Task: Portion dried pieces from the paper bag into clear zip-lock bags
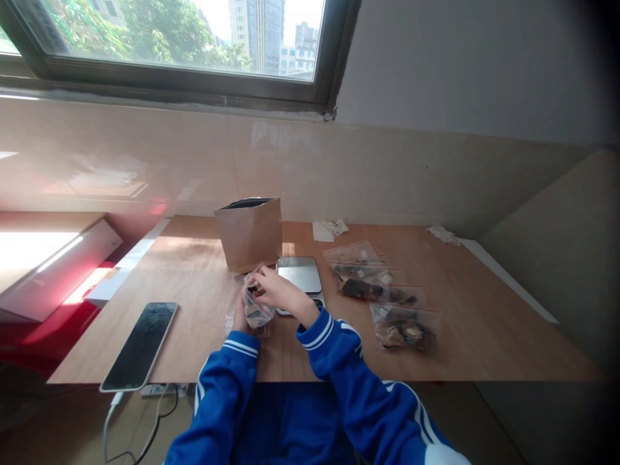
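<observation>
A small clear zip bag point(258, 312) with a red seal line is held up over the table between my two hands. My left hand point(239, 311) is closed around its left side, partly hidden behind the plastic. At the bag's mouth, my right hand point(274, 289) has its fingers bent together over a small dark piece; whether the piece is pinched or just lies inside the bag I cannot make out. A kitchen scale point(300, 274) with a silver plate stands just behind my right hand. Behind the bag, an open brown paper pouch point(252, 236) stands upright.
Several zip bags of dark and brown dried pieces point(407, 328) lie on the right. A phone point(140, 345) with a charging cable point(110, 420) is at the left front edge. Crumpled tissues point(335, 227) lie at the back, beneath the window point(194, 39).
</observation>
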{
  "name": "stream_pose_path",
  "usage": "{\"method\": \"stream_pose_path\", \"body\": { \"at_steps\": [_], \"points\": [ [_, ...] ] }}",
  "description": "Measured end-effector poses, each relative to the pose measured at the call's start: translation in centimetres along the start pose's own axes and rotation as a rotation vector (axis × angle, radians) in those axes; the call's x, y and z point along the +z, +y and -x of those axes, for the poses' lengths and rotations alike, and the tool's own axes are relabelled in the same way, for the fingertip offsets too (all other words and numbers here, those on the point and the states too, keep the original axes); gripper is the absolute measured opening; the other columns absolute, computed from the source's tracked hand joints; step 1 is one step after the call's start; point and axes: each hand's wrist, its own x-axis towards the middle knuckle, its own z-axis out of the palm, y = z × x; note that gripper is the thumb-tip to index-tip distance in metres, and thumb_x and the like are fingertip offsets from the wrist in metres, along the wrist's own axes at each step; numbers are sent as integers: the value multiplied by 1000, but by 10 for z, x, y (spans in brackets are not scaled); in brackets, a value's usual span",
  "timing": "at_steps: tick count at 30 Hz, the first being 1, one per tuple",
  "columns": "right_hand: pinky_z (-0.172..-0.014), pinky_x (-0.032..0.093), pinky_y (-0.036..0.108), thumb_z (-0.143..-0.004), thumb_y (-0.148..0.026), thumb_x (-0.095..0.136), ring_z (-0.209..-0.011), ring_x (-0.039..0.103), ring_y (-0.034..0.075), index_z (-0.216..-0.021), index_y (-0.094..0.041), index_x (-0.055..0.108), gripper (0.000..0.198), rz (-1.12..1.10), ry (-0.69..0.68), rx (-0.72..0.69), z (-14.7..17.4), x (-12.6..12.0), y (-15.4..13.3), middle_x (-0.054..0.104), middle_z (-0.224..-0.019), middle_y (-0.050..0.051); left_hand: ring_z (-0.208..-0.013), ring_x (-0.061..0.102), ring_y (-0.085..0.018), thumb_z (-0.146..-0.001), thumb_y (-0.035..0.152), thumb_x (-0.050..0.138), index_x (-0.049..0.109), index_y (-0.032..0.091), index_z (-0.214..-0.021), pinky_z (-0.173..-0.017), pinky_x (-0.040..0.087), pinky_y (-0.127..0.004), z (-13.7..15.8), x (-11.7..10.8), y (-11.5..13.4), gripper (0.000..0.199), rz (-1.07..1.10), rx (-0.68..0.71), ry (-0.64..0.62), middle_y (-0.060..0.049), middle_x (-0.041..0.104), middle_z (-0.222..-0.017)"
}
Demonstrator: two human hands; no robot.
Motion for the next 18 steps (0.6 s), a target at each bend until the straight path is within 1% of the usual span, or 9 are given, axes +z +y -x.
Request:
{"method": "stream_pose_path", "body": {
  "at_steps": [4,9,12,16,18],
  "points": [
    [-86,47,33,-78,-11,62,-95,55,19,-97,-15,57,21,29,14,-8,0,2,2,51,-104,7,-94,65,-23,-88,32,48,65,13,-103,-83,51,-31,0,-1,0,29,-2,-5,3,-6,70,-89],
    [-87,46,34,-77,-15,66,-98,54,21,-98,-14,54,24,55,-23,13,-1,10,6,54,-102,8,-94,66,-22,-89,35,47,65,12,-105,-87,51,-31,-3,-6,-3,33,-13,-16,-10,-7,70,-94],
    [-89,45,37,-78,-16,65,-102,52,24,-99,-14,53,24,66,-5,18,-1,14,7,54,-103,10,-98,65,-22,-90,34,46,65,13,-107,-91,49,-31,-5,-7,-5,33,-2,-26,-16,-7,70,-96],
    [-87,45,37,-79,-18,63,-102,50,24,-92,-16,53,17,47,21,8,1,16,7,53,-103,10,-100,65,-23,-89,34,48,66,14,-105,-93,49,-33,-3,-5,-5,32,16,-47,-8,-6,71,-92],
    [-87,45,37,-78,-21,65,-99,50,24,-89,-16,52,18,50,15,-4,2,16,7,53,-101,9,-101,64,-23,-89,35,49,67,14,-103,-92,49,-32,-2,-3,-4,31,22,-43,-7,-7,72,-92]
  ]
}}
